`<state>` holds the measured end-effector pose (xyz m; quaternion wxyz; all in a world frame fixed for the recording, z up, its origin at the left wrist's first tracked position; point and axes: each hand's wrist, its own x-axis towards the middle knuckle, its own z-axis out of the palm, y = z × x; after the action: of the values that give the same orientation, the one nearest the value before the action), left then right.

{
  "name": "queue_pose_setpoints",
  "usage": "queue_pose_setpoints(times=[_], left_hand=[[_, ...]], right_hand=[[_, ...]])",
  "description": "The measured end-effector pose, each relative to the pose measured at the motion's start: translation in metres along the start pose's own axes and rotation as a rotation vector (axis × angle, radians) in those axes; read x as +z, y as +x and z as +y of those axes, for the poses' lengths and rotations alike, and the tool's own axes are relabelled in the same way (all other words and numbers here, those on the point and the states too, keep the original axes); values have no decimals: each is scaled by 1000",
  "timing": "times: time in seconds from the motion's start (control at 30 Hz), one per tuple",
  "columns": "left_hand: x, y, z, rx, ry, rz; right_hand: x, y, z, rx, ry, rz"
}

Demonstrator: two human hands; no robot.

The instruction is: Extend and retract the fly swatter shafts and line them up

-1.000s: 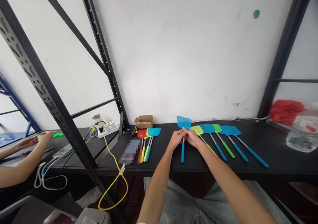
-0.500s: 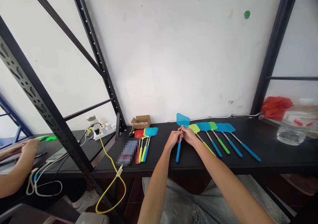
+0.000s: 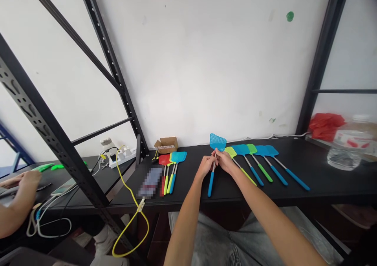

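A blue fly swatter is held up over the black table, its mesh head toward the wall and its handle toward me. My left hand is closed around the metal shaft from the left. From the right, my right hand pinches the shaft just under the head. Close beside that hand lies a yellow swatter. Farther right, a blue swatter, a green swatter and two more blue ones overlap in a fanned row. Both hands cover the middle of the shaft.
Left on the table, a red swatter, yellow ones and a blue swatter lie bunched near a small cardboard box and a pixelated item. A yellow cable hangs down. A water bottle stands right. Another person's hand shows far left.
The held swatter's handle end is slightly lower and closer to the table's front edge. Both hands keep their grip. The view has shifted a little, and the other person's arm has moved left.
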<state>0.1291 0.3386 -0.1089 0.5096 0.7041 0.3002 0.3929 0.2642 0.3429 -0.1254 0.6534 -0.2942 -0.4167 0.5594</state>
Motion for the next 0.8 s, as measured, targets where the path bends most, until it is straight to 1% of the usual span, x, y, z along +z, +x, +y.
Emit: queue_pose_setpoints(times=[0.1,0.2,0.37,0.5,0.67,0.8], left_hand=[[0,2,-3,8,-24,34],[0,4,-5,6,-38,72],[1,4,-7,4,-24,75],[3,5,-8,-11,11,59],[3,5,-5,-11,32,42],[2,1,0,-4,46,-4]], right_hand=[[2,-5,0,4,-37,-97],[4,-6,1,-20,-63,-128],[0,-2,4,9,-53,-71],[-2,1,4,-15,-26,-11],[-3,3,3,-23,-18,12],[-8,5,1,-42,7,72]])
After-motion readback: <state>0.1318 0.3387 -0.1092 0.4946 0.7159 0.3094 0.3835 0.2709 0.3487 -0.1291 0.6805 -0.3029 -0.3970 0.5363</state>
